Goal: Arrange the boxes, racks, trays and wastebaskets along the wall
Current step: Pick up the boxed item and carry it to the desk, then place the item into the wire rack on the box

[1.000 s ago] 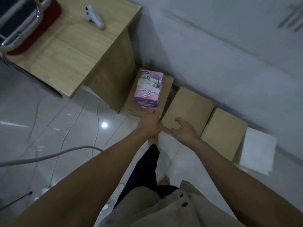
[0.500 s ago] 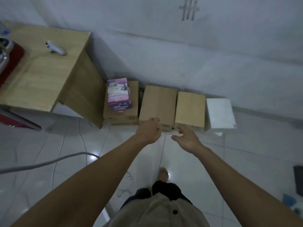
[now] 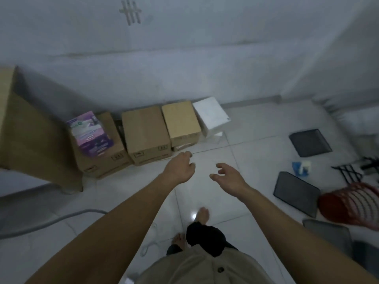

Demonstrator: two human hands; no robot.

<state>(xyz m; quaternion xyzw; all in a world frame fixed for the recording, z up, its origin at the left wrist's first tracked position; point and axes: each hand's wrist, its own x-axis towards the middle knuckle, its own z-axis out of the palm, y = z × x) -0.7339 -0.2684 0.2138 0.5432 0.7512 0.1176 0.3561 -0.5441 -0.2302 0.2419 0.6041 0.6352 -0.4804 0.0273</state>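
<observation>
Both hands, left and right, hang loose, holding nothing. Reaching for the trays carelessly risks kicking the boxes askew.

A beige buttoned garment, 1 dark round button visible, is worn over dark trousers. Both forearms are left bare by the sleeves, and both feet are seen unshod.
</observation>
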